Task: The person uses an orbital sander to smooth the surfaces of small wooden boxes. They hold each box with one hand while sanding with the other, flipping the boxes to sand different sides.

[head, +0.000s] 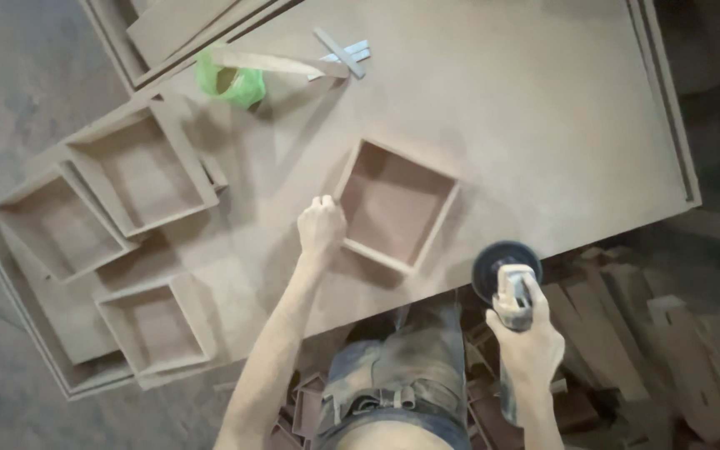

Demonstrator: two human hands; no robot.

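Observation:
My left hand [321, 227] rests closed against the near-left corner of a square open wooden box [397, 206] that lies on a large brown board [543, 125]. My right hand [529, 342] grips a hand-held disc sander [506, 271], held just off the board's front edge to the right of the box. The sander's dark round pad faces the board's edge and does not touch the box.
Three more open wooden boxes [139, 171] [56, 223] [153, 327] lie at the left. A green cup [231, 82], a thin wood strip [281, 63] and metal bars [342, 52] sit at the back. Wood offcuts [627, 333] pile up below at the right.

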